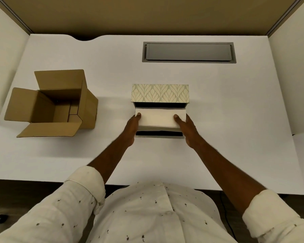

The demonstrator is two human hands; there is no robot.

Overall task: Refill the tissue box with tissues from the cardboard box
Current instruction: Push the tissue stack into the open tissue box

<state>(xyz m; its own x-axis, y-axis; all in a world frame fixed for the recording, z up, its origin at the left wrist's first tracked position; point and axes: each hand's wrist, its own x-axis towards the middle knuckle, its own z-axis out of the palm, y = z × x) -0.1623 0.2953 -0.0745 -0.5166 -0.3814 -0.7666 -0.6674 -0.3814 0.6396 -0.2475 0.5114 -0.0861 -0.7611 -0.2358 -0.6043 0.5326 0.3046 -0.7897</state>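
A tissue box stands open at the middle of the white table, its leaf-patterned lid (160, 93) tipped up at the far side and its dark inside showing at the near rim (159, 135). A cream stack of tissues (157, 118) sits over the box's opening. My left hand (132, 128) grips the stack's left end and my right hand (187, 128) grips its right end, thumbs on top. A brown cardboard box (60, 104) stands at the left with its flaps open; nothing shows inside it.
A grey cable hatch (189, 52) is set into the table (235, 120) at the back right. Tan partition walls (147, 14) close off the back and sides. The table's near edge runs just in front of my body.
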